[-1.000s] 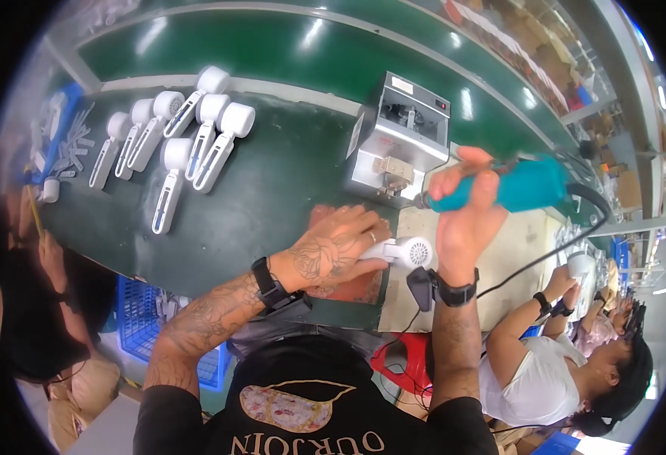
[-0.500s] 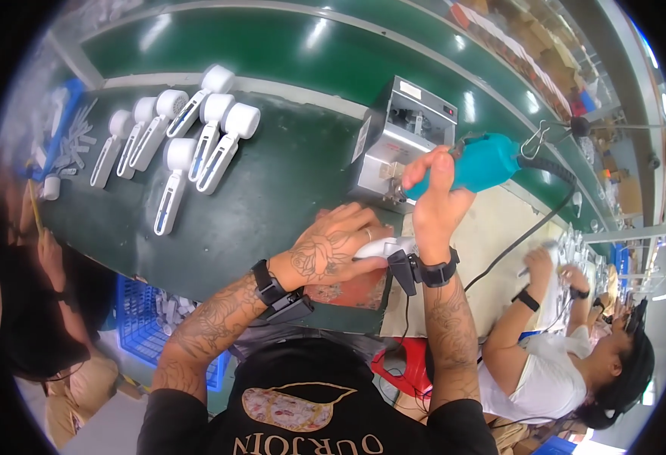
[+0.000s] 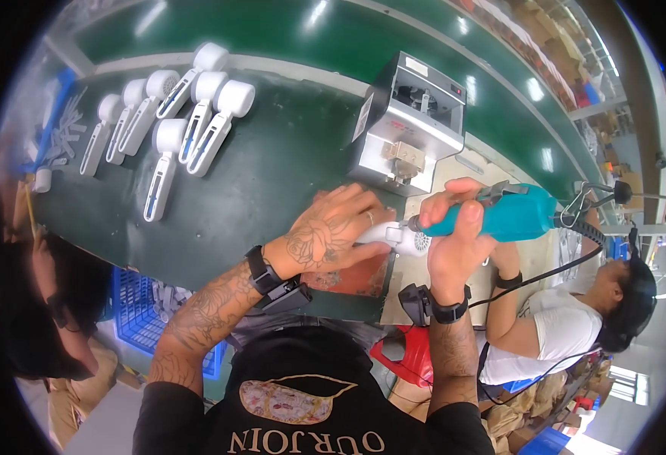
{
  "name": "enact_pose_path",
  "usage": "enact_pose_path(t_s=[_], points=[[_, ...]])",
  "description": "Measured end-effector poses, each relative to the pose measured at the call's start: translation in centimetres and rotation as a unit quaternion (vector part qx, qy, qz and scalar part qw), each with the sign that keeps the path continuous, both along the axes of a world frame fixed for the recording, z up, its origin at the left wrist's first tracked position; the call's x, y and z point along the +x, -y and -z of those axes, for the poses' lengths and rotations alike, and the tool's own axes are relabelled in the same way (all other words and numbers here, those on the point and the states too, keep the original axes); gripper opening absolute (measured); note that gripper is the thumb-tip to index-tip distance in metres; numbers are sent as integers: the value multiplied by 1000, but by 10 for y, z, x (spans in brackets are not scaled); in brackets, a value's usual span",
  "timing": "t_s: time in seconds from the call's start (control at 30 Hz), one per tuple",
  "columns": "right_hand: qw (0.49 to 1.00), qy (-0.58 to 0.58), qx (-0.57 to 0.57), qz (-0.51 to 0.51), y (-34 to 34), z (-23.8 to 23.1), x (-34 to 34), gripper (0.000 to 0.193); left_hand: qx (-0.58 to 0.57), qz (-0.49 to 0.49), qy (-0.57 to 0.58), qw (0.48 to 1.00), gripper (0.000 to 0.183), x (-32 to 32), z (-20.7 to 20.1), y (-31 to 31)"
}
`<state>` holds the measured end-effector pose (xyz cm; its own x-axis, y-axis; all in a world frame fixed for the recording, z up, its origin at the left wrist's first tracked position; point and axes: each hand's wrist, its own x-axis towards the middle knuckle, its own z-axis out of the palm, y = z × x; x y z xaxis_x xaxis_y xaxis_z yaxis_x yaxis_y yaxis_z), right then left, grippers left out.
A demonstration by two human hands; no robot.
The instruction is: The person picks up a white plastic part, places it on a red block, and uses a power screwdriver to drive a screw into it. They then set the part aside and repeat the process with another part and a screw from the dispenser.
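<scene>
My left hand point(image 3: 334, 233) presses a white handheld device point(image 3: 387, 236) with a round grille head down on the bench. Its handle is mostly hidden under my palm. My right hand point(image 3: 458, 246) is wrapped round a teal electric screwdriver point(image 3: 511, 212), held nearly level. The bit end points left and meets the neck of the device; whether it sits on a screw I cannot tell. Beyond my hands stands a grey screw feeder point(image 3: 409, 125) with a metal block on its front. A reddish worn patch point(image 3: 348, 279) shows on the bench below my left hand.
Several similar white round-headed devices point(image 3: 160, 178) lie at the left of the green bench point(image 3: 287, 144). A blue crate point(image 3: 137, 311) with white parts stands below its edge. The screwdriver's black cable point(image 3: 549, 271) hangs at right. A co-worker point(image 3: 553, 326) sits right, another person point(image 3: 52, 311) left.
The screwdriver has come down and right from in front of the screw feeder, its bit now at the device's neck. My left hand keeps its hold. The whole view has shifted slightly.
</scene>
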<state>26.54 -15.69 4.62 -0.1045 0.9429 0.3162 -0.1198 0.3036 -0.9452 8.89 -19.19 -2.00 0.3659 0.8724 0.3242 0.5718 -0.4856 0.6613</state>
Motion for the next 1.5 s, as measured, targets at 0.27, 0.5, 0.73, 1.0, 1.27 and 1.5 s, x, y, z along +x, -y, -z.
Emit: enact_pose_path(t_s=[0.27, 0.5, 0.73, 1.0, 1.27, 1.5], points=[[1000, 6, 8, -9, -1, 14, -1, 45, 9, 4, 4, 1000, 48, 1, 1, -1], [999, -42, -1, -12, -3, 19, -3, 40, 37, 22, -6, 999, 44, 3, 1, -3], [999, -28, -23, -13, -5, 14, 0, 37, 32, 8, -6, 999, 44, 4, 2, 0], [997, 9, 60, 56, -50, -14, -33, 31, 16, 12, -3, 1000, 46, -1, -2, 3], [999, -25, 47, 11, -51, 4, -34, 29, 54, 24, 16, 998, 41, 5, -1, 2], [999, -50, 8, 12, 8, -10, -4, 47, 26, 3, 2, 1000, 38, 1, 1, 1]])
